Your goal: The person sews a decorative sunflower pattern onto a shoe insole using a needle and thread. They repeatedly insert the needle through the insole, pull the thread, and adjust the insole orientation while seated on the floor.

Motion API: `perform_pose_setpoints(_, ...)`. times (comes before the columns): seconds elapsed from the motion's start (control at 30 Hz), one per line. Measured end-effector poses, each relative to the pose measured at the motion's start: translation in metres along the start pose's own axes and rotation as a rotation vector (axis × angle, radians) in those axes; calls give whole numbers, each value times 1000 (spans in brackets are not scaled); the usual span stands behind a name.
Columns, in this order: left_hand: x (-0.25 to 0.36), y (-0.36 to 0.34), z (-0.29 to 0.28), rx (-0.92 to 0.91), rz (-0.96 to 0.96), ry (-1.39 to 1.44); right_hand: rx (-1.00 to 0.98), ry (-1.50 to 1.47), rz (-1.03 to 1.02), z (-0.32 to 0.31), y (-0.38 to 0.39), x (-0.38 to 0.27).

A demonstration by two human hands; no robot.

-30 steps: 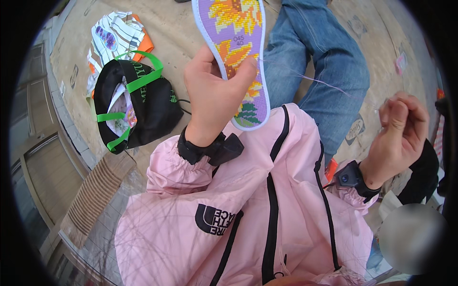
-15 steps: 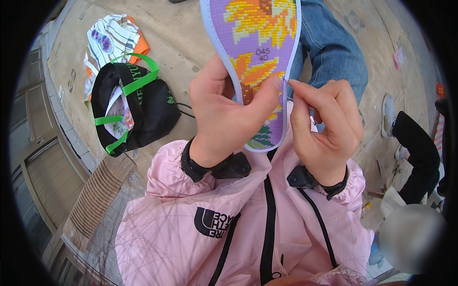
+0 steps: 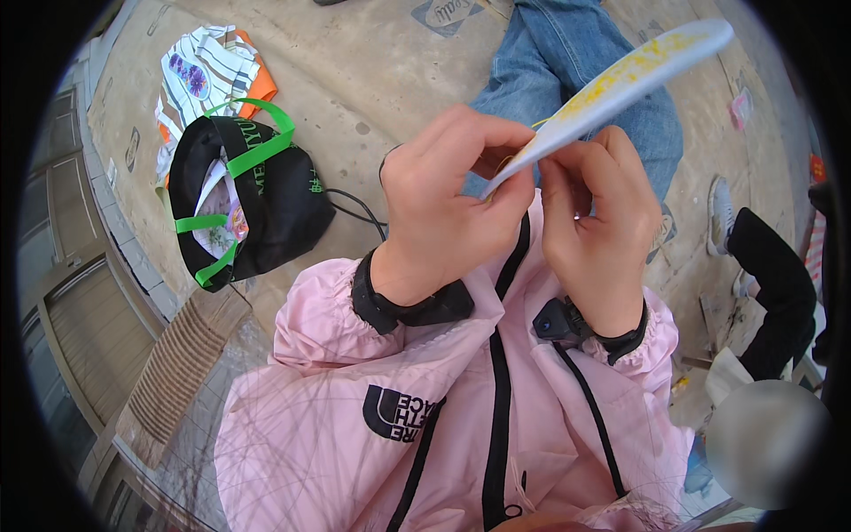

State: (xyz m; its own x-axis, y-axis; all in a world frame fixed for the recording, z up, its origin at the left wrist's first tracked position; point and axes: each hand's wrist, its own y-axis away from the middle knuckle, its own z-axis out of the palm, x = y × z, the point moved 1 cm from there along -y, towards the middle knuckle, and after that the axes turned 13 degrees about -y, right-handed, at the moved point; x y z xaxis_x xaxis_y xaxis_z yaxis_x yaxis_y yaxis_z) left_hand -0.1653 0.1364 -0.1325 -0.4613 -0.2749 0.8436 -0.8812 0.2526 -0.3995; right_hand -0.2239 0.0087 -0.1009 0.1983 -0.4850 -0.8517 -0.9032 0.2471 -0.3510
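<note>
An embroidered shoe insole (image 3: 612, 84) is tilted nearly edge-on, showing its pale side with yellow stitches. Its lower end sits between the thumb and fingers of my left hand (image 3: 456, 191), which is closed on it. Loose yellow thread (image 3: 538, 123) shows at the edge by those fingertips. My right hand (image 3: 607, 222) is closed in a pinch against the other face of the insole. Whatever lies between its fingertips is hidden.
Left of me stands a black bag (image 3: 292, 204) with green handles and items inside. Beyond it lies striped cloth (image 3: 217, 66) with another insole (image 3: 189, 75) on top. Jeans-clad legs (image 3: 523, 71) are ahead; another person's black-clothed leg (image 3: 776, 284) is at right.
The insole has turned from its patterned face toward me to nearly edge-on, its far end swinging right. My left hand has rotated with it, and my right fingers have moved against its patterned face.
</note>
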Motion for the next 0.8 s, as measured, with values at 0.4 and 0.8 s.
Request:
perform_pose_setpoints(0.4,-1,1,-9,-217,-282,364,-33,-972,530,2,-2,34)
perform_pose_setpoints(0.8,7,8,-9,-379,-425,676,198,-1370,817,2,-8,32)
